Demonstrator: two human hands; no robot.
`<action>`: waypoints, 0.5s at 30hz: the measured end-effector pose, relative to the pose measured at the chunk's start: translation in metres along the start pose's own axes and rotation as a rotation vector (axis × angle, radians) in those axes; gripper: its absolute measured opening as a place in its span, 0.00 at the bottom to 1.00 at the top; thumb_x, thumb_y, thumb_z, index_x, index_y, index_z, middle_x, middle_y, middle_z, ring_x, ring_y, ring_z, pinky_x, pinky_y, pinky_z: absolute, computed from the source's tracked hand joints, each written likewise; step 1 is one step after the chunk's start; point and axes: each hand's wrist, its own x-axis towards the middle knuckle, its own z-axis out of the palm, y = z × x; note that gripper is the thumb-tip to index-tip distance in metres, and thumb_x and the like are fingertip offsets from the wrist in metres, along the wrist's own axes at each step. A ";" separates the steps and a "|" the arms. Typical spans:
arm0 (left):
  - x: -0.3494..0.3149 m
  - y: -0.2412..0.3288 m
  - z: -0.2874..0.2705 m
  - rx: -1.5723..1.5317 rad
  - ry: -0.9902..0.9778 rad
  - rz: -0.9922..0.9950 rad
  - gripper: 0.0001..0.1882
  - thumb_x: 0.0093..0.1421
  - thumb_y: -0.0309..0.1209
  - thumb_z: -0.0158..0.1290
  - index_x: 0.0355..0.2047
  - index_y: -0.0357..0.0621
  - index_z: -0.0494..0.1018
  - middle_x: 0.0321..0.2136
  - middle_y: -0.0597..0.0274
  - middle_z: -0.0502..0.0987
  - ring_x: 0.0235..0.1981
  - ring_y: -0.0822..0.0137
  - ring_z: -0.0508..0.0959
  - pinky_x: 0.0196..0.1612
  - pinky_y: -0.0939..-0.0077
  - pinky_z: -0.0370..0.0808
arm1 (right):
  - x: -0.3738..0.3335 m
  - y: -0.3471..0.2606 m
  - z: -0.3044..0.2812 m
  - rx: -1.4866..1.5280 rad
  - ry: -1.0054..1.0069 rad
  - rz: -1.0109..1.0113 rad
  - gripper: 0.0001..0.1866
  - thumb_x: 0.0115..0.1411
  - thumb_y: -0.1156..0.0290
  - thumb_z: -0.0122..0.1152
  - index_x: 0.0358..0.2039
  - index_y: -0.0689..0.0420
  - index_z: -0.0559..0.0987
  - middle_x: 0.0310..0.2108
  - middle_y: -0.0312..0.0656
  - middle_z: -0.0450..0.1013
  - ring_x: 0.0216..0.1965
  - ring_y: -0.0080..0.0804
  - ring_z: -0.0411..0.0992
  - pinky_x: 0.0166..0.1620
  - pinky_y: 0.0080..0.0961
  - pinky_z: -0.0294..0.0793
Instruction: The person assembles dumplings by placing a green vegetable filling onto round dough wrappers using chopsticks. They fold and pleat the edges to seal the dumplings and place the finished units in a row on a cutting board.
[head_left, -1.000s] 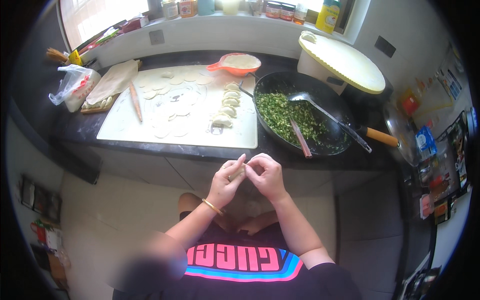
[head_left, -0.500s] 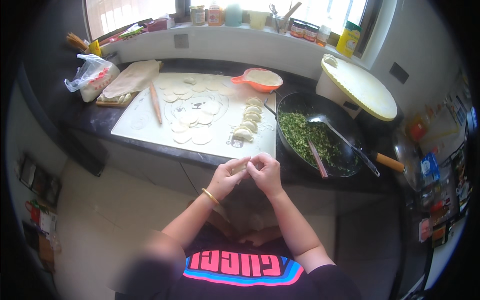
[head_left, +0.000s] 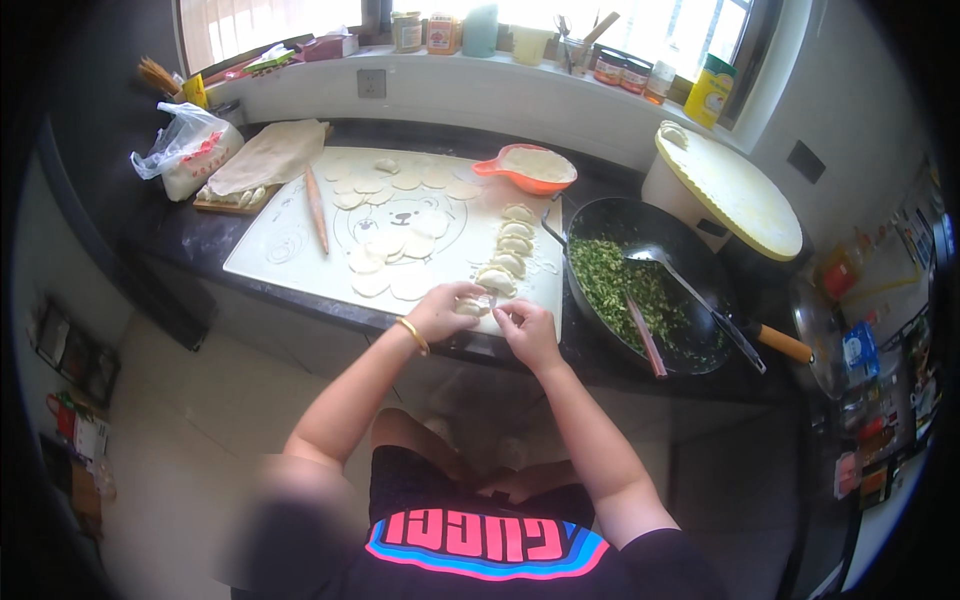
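Observation:
Over the front edge of a pale dough mat (head_left: 290, 262), my left hand (head_left: 440, 314) is closed on a folded dumpling (head_left: 474, 306), its fingers partly covering it. My right hand (head_left: 532, 334) has thumb and fingers pinched together at the dumpling's right end. Just beyond my hands, several finished dumplings (head_left: 514, 245) lie in a row on the mat's right side. Round dough wrappers (head_left: 370, 284) overlap across its middle and back. A rolling pin (head_left: 316, 210) lies to their left.
At right a black wok (head_left: 706, 330) holds chopped green filling (head_left: 612, 280), a metal spoon (head_left: 700, 300) and a pinkish utensil (head_left: 648, 338). An orange ladle-shaped bowl (head_left: 545, 187) of flour stands behind the mat. Sheeted dough (head_left: 265, 160) and a plastic bag (head_left: 190, 150) are at left.
Both hands have moved forward from in front of the counter to over the mat's near edge, carrying the dumpling toward the row. My hands have drawn slightly apart.

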 end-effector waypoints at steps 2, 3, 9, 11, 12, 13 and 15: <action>0.012 0.009 -0.014 0.055 -0.044 -0.056 0.19 0.43 0.27 0.58 0.39 0.40 0.72 0.31 0.54 0.76 0.34 0.65 0.75 0.40 0.75 0.71 | 0.006 0.010 0.002 -0.012 0.003 -0.019 0.05 0.49 0.73 0.61 0.25 0.62 0.79 0.21 0.39 0.72 0.17 0.21 0.64 0.23 0.19 0.63; 0.015 0.019 -0.020 0.025 -0.059 -0.137 0.18 0.43 0.27 0.58 0.37 0.40 0.73 0.30 0.54 0.76 0.33 0.66 0.75 0.39 0.75 0.71 | 0.008 0.011 0.004 0.012 0.014 0.006 0.05 0.49 0.73 0.62 0.25 0.62 0.79 0.21 0.39 0.72 0.17 0.21 0.64 0.23 0.19 0.63; 0.017 0.019 -0.018 -0.069 -0.208 -0.119 0.18 0.46 0.28 0.58 0.38 0.37 0.72 0.33 0.59 0.75 0.36 0.73 0.73 0.40 0.78 0.70 | 0.011 0.007 0.007 0.050 0.039 0.193 0.04 0.46 0.76 0.62 0.24 0.61 0.78 0.24 0.44 0.73 0.20 0.30 0.68 0.27 0.25 0.69; 0.016 0.014 -0.014 -0.128 -0.192 -0.123 0.18 0.46 0.27 0.58 0.39 0.36 0.71 0.33 0.60 0.75 0.37 0.73 0.73 0.41 0.78 0.70 | 0.010 0.007 0.008 0.030 0.042 0.174 0.04 0.46 0.76 0.62 0.24 0.61 0.78 0.23 0.43 0.73 0.20 0.30 0.68 0.27 0.25 0.69; 0.015 0.012 -0.014 -0.157 -0.183 -0.126 0.18 0.47 0.27 0.58 0.39 0.36 0.71 0.33 0.60 0.75 0.37 0.73 0.73 0.41 0.78 0.70 | 0.010 0.007 0.008 0.013 0.060 0.177 0.04 0.46 0.76 0.62 0.24 0.61 0.78 0.23 0.43 0.73 0.20 0.30 0.68 0.27 0.25 0.68; 0.015 0.012 -0.013 -0.170 -0.179 -0.116 0.18 0.47 0.27 0.58 0.39 0.36 0.71 0.34 0.61 0.75 0.37 0.73 0.73 0.41 0.78 0.70 | 0.010 0.006 0.008 -0.009 0.077 0.180 0.04 0.46 0.76 0.62 0.24 0.61 0.78 0.23 0.43 0.73 0.20 0.30 0.68 0.27 0.25 0.68; 0.013 0.013 -0.013 -0.196 -0.170 -0.098 0.18 0.47 0.27 0.58 0.40 0.36 0.71 0.34 0.62 0.74 0.37 0.73 0.72 0.42 0.79 0.69 | 0.010 0.008 0.008 -0.019 0.097 0.171 0.04 0.47 0.76 0.61 0.25 0.61 0.78 0.23 0.43 0.72 0.20 0.30 0.68 0.27 0.25 0.68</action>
